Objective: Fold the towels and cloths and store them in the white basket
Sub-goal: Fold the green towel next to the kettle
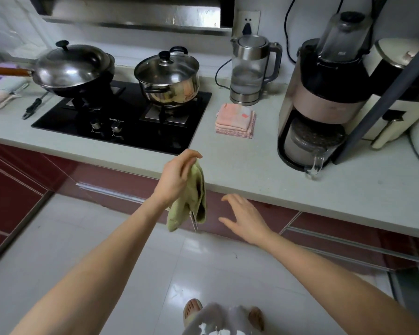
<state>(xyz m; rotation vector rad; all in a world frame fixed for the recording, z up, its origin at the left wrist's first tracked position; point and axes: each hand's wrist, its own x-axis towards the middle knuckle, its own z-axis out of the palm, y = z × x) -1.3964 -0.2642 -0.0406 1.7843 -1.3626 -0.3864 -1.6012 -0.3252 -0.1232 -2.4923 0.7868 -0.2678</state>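
The left hand (177, 180) pinches a green cloth (191, 201) by its top, out in front of the desk (252, 165) edge and above the floor; it hangs limp and doubled — soft, light, likely no trouble to lift but floppy, so it will need two corners held to fold square; the right hand (244, 218) is spread wide beside it, holding nothing, near enough to catch a lower corner; a folded pink stack (236, 120) lies on the desk by the kettle (252, 68); the white basket is not visible.
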